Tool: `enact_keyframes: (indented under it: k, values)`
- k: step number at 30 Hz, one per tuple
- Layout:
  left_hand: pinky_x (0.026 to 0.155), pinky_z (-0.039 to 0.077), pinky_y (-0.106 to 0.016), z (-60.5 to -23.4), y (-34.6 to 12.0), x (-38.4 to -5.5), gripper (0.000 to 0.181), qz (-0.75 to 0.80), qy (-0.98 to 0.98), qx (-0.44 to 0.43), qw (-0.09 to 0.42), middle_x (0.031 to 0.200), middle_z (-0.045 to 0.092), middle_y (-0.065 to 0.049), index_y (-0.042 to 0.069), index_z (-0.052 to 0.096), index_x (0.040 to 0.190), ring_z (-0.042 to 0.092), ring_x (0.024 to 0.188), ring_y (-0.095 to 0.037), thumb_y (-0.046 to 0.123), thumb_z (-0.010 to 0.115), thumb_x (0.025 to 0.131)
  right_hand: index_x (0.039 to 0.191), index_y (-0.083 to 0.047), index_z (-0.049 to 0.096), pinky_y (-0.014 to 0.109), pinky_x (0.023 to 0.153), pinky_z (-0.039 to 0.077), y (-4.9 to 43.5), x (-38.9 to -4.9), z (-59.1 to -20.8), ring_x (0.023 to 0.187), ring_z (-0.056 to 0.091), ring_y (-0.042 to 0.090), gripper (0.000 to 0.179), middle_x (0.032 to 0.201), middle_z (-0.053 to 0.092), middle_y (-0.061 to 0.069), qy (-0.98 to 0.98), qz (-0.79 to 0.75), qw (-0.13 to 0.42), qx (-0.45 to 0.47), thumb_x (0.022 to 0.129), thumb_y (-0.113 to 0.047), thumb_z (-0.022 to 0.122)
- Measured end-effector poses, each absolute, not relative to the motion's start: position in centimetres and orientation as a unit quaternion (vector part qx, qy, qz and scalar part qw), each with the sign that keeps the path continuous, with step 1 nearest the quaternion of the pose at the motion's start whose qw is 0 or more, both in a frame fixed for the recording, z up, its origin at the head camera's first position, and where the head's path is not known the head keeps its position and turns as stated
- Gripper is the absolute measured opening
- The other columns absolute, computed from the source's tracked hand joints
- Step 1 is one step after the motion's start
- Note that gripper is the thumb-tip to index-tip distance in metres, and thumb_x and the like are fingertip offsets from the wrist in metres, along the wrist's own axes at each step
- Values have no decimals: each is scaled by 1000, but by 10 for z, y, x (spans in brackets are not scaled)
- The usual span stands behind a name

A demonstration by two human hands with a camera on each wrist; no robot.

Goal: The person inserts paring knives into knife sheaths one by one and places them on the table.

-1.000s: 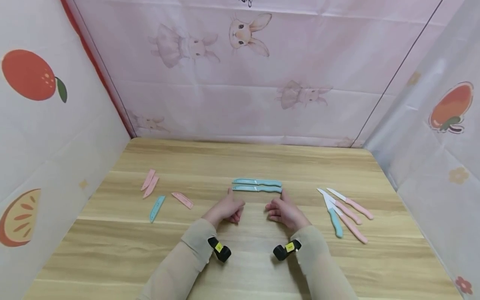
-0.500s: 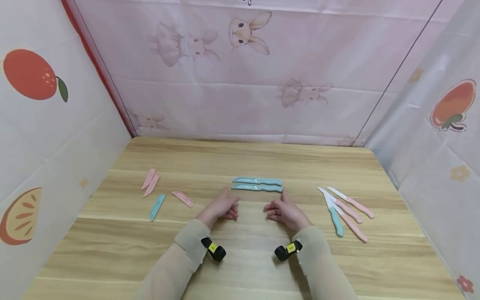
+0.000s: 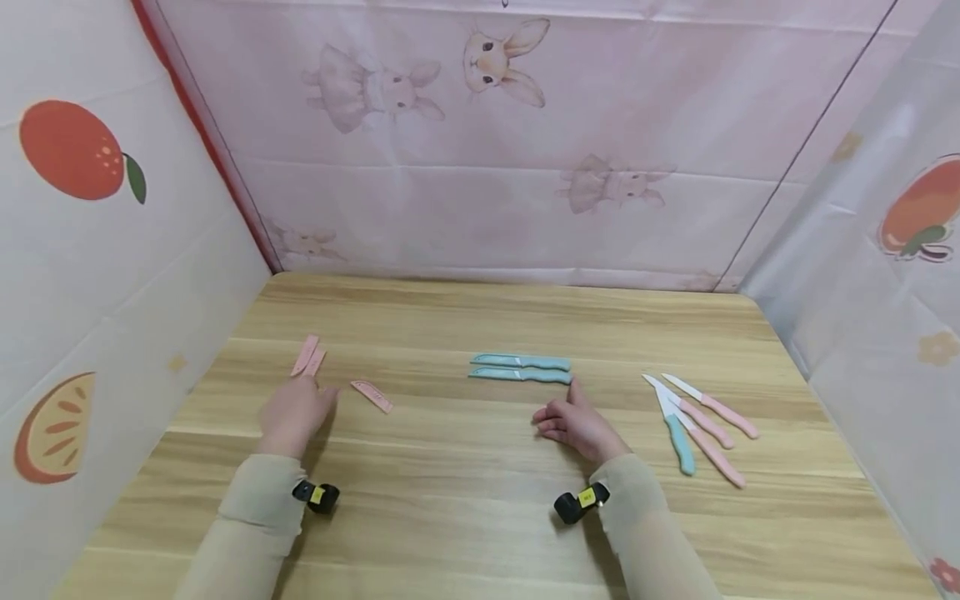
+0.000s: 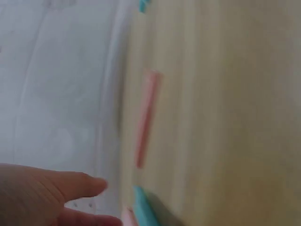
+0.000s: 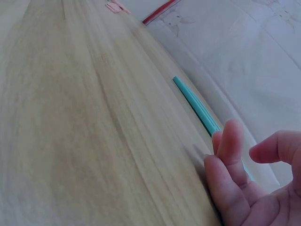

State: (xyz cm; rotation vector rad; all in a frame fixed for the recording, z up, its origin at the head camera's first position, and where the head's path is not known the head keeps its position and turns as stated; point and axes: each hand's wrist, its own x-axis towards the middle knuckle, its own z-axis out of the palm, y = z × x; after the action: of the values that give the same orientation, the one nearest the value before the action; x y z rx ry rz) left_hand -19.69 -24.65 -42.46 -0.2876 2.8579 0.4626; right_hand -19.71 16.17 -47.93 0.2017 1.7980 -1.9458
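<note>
My left hand [image 3: 294, 410] reaches down at the left of the table, where it hides a blue knife sheath in the head view. In the left wrist view that blue sheath [image 4: 146, 209] shows at the bottom edge beside the fingers, with the thumb held apart from it. Two pink sheaths [image 3: 306, 357] lie just past the fingertips, and another pink sheath [image 3: 372, 397] lies to the right. My right hand [image 3: 577, 422] stays with loosely bent fingers by two sheathed blue knives [image 3: 521, 376], its index fingertip right at the nearer handle's end.
At the right lie several bare knives [image 3: 705, 412] with white blades, one blue-handled and the others pink-handled, some overlapping. The wooden table [image 3: 450, 517] meets printed cloth walls [image 3: 420, 208] at the back and sides.
My left hand has left the sheathed blue knives and moved left, over the loose blue sheath. My right hand has hardly moved. The two sheathed knives lie as before.
</note>
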Motion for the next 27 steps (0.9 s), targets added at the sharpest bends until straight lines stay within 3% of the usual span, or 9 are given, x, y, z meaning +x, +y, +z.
enact_keyframes:
  k: [4, 9, 12, 15, 19, 23, 24, 27]
  values:
    - [46, 44, -36, -434, -258, -193, 56, 126, 977, -90, 147, 85, 60, -22, -4, 64, 88, 54, 65, -26, 46, 40, 96, 141, -9, -28, 32, 80, 53, 169, -194, -475, 81, 63, 18, 80, 101, 62, 19, 666, -707, 223, 80, 96, -6, 38]
    - [47, 42, -35, -440, -264, -191, 38, 130, 976, -92, 148, 76, 56, -14, 1, 60, 74, 50, 61, -23, 34, 53, 92, 136, -6, -35, 33, 79, 54, 185, -187, -460, 79, 64, 19, 84, 108, 60, 25, 713, -675, 156, 105, 97, -12, 40]
    - [48, 41, -34, -440, -268, -190, 30, 147, 974, -89, 148, 72, 55, -10, 5, 57, 70, 49, 60, -22, 27, 56, 90, 140, -9, -29, 32, 74, 55, 200, -181, -447, 77, 65, 20, 86, 112, 59, 26, 752, -640, 102, 120, 95, -13, 43]
    - [48, 41, -34, -440, -273, -189, 25, 163, 975, -78, 129, 71, 54, -9, 4, 56, 76, 49, 60, -22, 25, 54, 90, 146, -6, -15, 29, 70, 54, 220, -171, -435, 81, 65, 24, 79, 116, 57, 26, 809, -571, 44, 131, 94, -16, 44]
    - [50, 40, -36, -434, -273, -187, 23, 218, 971, -72, 67, 77, 57, -12, 3, 52, 89, 52, 65, -25, 26, 50, 93, 145, 1, 18, 33, 74, 47, 248, -153, -425, 98, 58, 32, 60, 120, 53, 26, 885, -444, 4, 140, 95, -24, 41]
    - [50, 42, -33, -424, -263, -186, 22, 312, 949, -51, 1, 83, 63, -16, 2, 50, 94, 59, 68, -25, 24, 52, 94, 132, 8, 38, 46, 82, 44, 272, -141, -422, 105, 53, 39, 50, 119, 53, 28, 922, -359, 19, 142, 95, -25, 45]
    - [49, 42, -32, -421, -259, -187, 22, 336, 941, -40, -11, 93, 64, -18, 2, 49, 93, 59, 67, -25, 23, 53, 94, 129, 10, 41, 48, 83, 43, 277, -140, -422, 105, 53, 40, 49, 118, 54, 29, 928, -343, 28, 142, 95, -25, 47]
    - [45, 41, -28, -416, -247, -185, 28, 386, 922, -4, -31, 83, 60, -19, 0, 49, 92, 54, 57, -21, 27, 51, 97, 123, 12, 45, 53, 84, 42, 288, -137, -421, 104, 52, 44, 47, 115, 54, 31, 938, -312, 69, 137, 95, -25, 50]
